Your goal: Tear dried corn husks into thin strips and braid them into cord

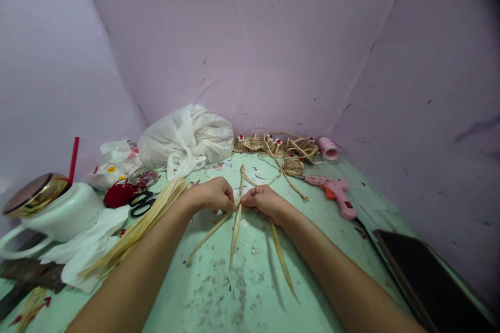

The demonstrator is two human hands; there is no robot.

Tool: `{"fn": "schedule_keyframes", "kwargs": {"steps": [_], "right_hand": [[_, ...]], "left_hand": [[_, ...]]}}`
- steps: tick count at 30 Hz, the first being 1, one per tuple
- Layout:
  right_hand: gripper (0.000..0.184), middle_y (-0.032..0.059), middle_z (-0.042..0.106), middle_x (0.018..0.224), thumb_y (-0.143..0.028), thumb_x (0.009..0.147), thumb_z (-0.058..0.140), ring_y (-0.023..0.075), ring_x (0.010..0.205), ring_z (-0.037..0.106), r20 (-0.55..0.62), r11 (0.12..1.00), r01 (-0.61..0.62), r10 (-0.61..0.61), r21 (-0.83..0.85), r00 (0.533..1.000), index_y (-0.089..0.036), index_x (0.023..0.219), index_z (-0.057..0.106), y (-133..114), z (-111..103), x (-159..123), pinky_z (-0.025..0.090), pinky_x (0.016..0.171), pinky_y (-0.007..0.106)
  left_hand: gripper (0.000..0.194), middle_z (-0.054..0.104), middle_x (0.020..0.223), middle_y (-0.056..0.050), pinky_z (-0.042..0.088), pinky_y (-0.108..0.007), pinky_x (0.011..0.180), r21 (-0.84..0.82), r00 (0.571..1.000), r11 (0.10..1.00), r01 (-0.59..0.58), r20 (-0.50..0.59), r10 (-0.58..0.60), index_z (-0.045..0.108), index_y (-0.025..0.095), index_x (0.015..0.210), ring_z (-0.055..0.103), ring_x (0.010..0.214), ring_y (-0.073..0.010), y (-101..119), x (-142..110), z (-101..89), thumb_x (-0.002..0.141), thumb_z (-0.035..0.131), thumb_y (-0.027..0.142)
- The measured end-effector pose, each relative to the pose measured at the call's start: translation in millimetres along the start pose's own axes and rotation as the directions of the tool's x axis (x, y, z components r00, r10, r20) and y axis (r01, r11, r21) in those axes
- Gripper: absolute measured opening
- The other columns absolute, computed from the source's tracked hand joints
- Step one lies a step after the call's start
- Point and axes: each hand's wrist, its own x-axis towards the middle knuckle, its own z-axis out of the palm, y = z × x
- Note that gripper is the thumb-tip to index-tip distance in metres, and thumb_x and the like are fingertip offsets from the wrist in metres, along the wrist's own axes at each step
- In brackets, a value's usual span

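Note:
My left hand and my right hand meet over the middle of the pale green table. Both are closed in a pinch on a bunch of dry straw strips. The strips fan out from my fingers toward me, three long ends lying on the table. A thin twisted cord runs from the pinch point away toward the wall.
A bundle of straw lies at left on white paper. Black scissors, red yarn, a white mug with gold lid and plastic bags stand behind. Woven straw pieces, pink tape roll, pink glue gun, dark tablet at right.

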Motion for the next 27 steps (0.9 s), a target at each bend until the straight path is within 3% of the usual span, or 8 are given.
{"fn": "schedule_keyframes", "kwargs": {"steps": [6, 11, 15, 21, 27], "right_hand": [[0.009, -0.0053, 0.048, 0.042, -0.015, 0.062, 0.054, 0.0029, 0.032, 0.023, 0.006, 1.0, 0.007, -0.007, -0.015, 1.0, -0.014, 0.053, 0.053, 1.1, -0.9, 1.1, 0.015, 0.034, 0.021], [0.012, -0.0068, 0.04, 0.037, -0.015, 0.062, 0.054, 0.0033, 0.031, 0.021, 0.004, 0.999, 0.02, -0.02, -0.028, 1.0, -0.014, 0.05, 0.052, 1.0, -1.1, 0.2, 0.013, 0.034, 0.021], [0.01, -0.0061, 0.043, 0.039, -0.014, 0.06, 0.054, 0.003, 0.032, 0.022, 0.01, 1.0, 0.019, -0.019, -0.003, 1.0, -0.014, 0.051, 0.052, 1.3, -1.2, 0.5, 0.014, 0.034, 0.02], [0.008, -0.0052, 0.047, 0.042, -0.013, 0.06, 0.053, 0.0028, 0.032, 0.023, 0.008, 1.0, 0.008, -0.008, 0.009, 1.0, -0.014, 0.053, 0.053, 0.4, -0.6, 0.3, 0.014, 0.033, 0.02], [0.007, -0.0048, 0.048, 0.043, -0.011, 0.059, 0.052, 0.0028, 0.031, 0.024, 0.002, 1.0, -0.001, 0.001, 0.01, 1.0, -0.013, 0.053, 0.054, -1.5, -1.1, -0.7, 0.016, 0.033, 0.019]], "left_hand": [[0.012, 0.043, 0.04, 0.004, 0.029, -0.02, 0.04, -0.06, 0.997, 0.998, 0.022, -0.071, -0.027, 0.056, 0.015, 0.053, 0.039, 0.038, -0.0079, 1.4, 4.1, 3.8, 0.058, 0.052, 0.025], [0.012, 0.043, 0.038, 0.004, 0.026, -0.021, 0.038, -0.256, 0.99, 0.962, 0.098, -0.073, -0.12, 0.058, 0.015, 0.058, 0.038, 0.035, -0.0078, -2.9, 10.4, 8.9, 0.059, 0.056, 0.026], [0.019, 0.042, 0.036, 0.003, 0.02, -0.02, 0.035, -0.362, 0.979, 0.916, 0.173, -0.041, -0.201, 0.055, 0.015, 0.054, 0.037, 0.033, -0.0078, -4.7, 10.8, 7.1, 0.061, 0.057, 0.032], [0.014, 0.042, 0.033, 0.003, 0.017, -0.02, 0.034, -0.383, 0.963, 0.89, 0.248, 0.0, -0.269, 0.062, 0.014, 0.062, 0.031, 0.031, -0.0061, -6.4, 13.5, 7.9, 0.06, 0.059, 0.028], [0.022, 0.038, 0.03, 0.004, 0.014, -0.02, 0.034, -0.357, 0.949, 0.883, 0.305, 0.041, -0.311, 0.062, 0.014, 0.06, 0.025, 0.028, -0.0046, -3.2, 13.4, 10.5, 0.055, 0.067, 0.035]]}}
